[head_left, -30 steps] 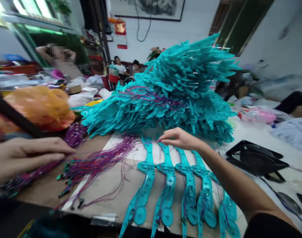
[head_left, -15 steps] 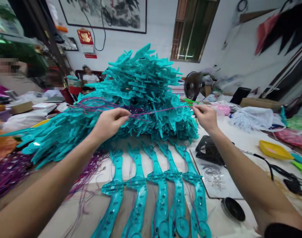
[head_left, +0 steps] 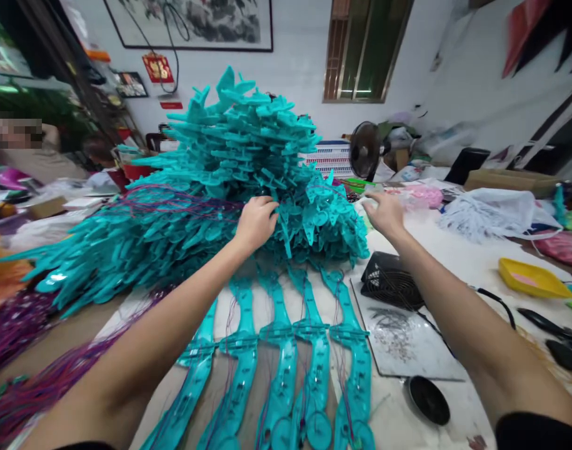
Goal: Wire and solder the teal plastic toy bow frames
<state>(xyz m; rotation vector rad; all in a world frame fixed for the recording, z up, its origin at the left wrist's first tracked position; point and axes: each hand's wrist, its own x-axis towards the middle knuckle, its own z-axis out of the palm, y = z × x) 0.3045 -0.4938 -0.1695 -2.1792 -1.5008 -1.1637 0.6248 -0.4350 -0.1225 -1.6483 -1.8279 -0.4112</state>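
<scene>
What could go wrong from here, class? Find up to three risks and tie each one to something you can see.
The tall pile of teal parts is loosely stacked, so a bump from the left hand might make some slide.
The thin wires lying across that pile could snag on its pointed ends.
The small loose bits on the flat board could scatter if the right forearm dips.
</scene>
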